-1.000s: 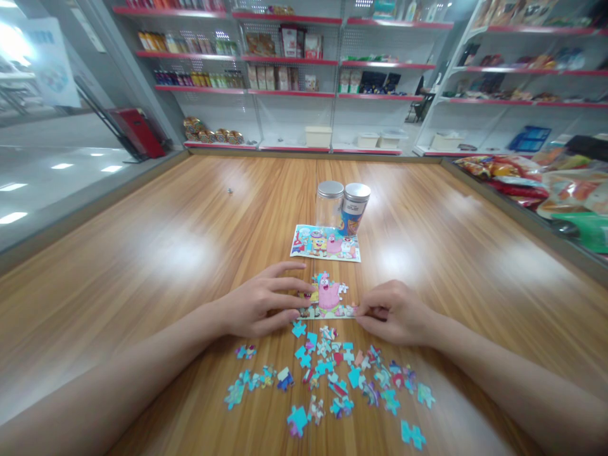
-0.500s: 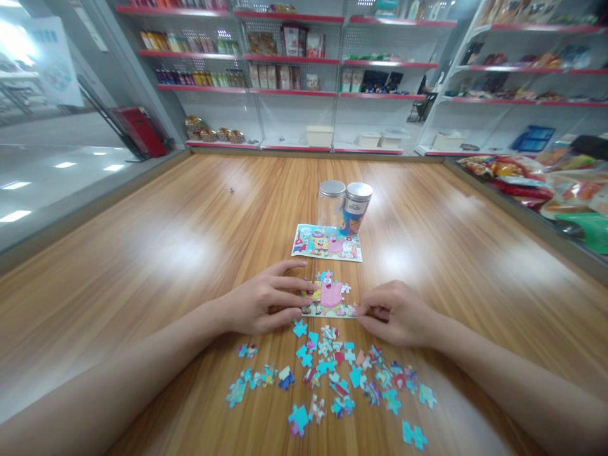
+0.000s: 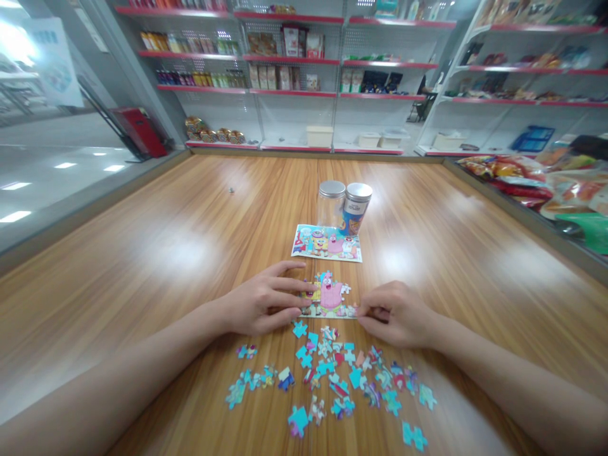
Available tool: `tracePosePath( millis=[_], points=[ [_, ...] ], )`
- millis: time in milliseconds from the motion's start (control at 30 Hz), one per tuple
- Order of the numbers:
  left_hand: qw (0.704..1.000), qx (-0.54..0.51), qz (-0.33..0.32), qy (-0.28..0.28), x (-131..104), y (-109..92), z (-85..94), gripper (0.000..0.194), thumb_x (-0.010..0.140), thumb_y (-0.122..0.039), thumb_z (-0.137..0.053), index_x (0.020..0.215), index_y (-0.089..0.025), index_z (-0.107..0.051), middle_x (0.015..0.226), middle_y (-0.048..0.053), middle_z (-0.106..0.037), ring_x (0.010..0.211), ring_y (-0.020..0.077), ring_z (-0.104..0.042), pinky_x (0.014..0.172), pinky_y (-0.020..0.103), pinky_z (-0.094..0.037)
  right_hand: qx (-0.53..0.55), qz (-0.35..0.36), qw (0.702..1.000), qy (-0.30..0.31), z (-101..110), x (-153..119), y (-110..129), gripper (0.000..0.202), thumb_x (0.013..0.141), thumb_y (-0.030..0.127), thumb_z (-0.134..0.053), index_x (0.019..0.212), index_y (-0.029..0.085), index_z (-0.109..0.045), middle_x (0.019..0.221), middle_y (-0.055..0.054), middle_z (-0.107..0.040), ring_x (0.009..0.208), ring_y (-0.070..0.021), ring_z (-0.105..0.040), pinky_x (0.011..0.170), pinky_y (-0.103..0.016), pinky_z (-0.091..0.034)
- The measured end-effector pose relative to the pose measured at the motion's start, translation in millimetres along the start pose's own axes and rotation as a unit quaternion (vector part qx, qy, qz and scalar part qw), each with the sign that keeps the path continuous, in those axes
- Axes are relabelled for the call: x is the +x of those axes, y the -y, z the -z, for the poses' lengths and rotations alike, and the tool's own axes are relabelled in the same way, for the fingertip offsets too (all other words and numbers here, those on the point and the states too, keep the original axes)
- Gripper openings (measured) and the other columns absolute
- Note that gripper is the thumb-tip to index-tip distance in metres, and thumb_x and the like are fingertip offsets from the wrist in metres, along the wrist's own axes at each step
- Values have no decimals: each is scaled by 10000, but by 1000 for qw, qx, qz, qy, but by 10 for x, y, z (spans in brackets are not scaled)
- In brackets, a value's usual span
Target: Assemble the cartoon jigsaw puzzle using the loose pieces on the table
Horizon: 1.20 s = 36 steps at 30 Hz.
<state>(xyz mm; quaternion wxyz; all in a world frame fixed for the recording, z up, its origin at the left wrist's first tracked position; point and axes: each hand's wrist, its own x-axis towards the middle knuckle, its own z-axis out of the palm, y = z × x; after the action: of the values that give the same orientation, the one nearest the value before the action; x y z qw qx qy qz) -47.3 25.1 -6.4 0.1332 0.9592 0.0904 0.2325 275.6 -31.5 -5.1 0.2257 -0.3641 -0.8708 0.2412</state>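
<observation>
A partly joined jigsaw puzzle with a pink starfish character lies flat on the wooden table. My left hand rests with fingers spread over its left side, covering part of a yellow character. At the puzzle's lower right corner, my right hand pinches a small puzzle piece against the bottom row; the fingers hide most of it. Loose puzzle pieces, many of them light blue, are scattered on the near side of both hands. Just beyond the puzzle is a printed reference picture showing the same characters.
A clear jar with a silver lid and a printed can stand at the picture's far edge. The wooden table has a raised border. Packaged goods lie beyond its right edge, with stocked shelves behind.
</observation>
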Motion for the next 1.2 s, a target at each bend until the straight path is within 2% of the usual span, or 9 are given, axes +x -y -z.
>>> tracePosePath(
  millis=[133, 233, 300, 433, 633, 800, 1033, 1200],
  points=[
    [1000, 10, -9, -25, -25, -2, 8, 391, 903, -148, -622, 1287, -206, -672, 1341, 113, -675, 1328, 293, -552, 1151, 579, -440, 17, 2, 1000, 4, -9, -12, -24, 103, 866, 181, -616, 894, 169, -714, 527, 75, -456, 449, -70, -405, 496, -212, -337],
    [999, 6, -9, -32, -30, -8, 16, 364, 902, -150, -606, 1252, -204, -688, 1270, 113, -709, 1225, 282, -609, 1096, 559, -488, 10, 16, 1000, -13, -30, -19, -43, 239, 893, 183, -594, 1104, 178, -708, 542, 82, -444, 452, -79, -391, 487, -219, -320],
    [1000, 2, -11, -27, -26, -13, 19, 332, 905, -159, -597, 1215, -199, -705, 1217, 112, -729, 1155, 270, -641, 1079, 551, -499, -11, 37, 999, -27, -37, -16, -39, 302, 904, 185, -587, 1187, 182, -690, 579, 64, -492, 488, -91, -430, 509, -226, -333],
    [1000, -7, -12, -4, -16, -16, 15, 304, 915, -178, -584, 1186, -204, -720, 1187, 109, -744, 1126, 268, -658, 1077, 552, -498, -42, 71, 997, -11, -21, 4, 1, 293, 915, 189, -580, 1183, 177, -698, 719, -9, -640, 590, -118, -526, 583, -246, -398],
    [1000, -23, -13, 5, 5, -18, 18, 302, 910, -156, -593, 1186, -190, -710, 1181, 110, -752, 1099, 251, -685, 1114, 548, -466, -57, 67, 996, 21, 1, 17, 15, 332, 932, 205, -571, 1248, 197, -672, 828, -35, -689, 644, -128, -565, 624, -254, -425],
    [1000, -24, -13, 5, 2, -12, 15, 289, 900, -148, -607, 1166, -186, -714, 1176, 109, -751, 1077, 247, -683, 1095, 541, -471, -51, 66, 996, 10, -13, 17, 9, 297, 930, 204, -571, 1205, 186, -680, 757, -17, -662, 606, -122, -542, 607, -248, -413],
    [1000, -30, -1, -4, 5, 1, 6, 257, 894, -143, -618, 1120, -189, -732, 1152, 108, -756, 1045, 246, -666, 1012, 502, -504, -46, 40, 998, 8, -8, 23, 17, 120, 898, 190, -590, 965, 179, -689, 628, 34, -557, 550, -103, -481, 564, -236, -356],
    [999, -33, -1, -18, 12, -14, 2, 245, 889, -121, -614, 1091, -182, -739, 1131, 113, -759, 993, 238, -663, 960, 483, -513, -39, 37, 999, 6, -13, 31, 9, 90, 901, 184, -582, 886, 184, -670, 614, 43, -525, 544, -94, -463, 559, -226, -336]
  ],
)
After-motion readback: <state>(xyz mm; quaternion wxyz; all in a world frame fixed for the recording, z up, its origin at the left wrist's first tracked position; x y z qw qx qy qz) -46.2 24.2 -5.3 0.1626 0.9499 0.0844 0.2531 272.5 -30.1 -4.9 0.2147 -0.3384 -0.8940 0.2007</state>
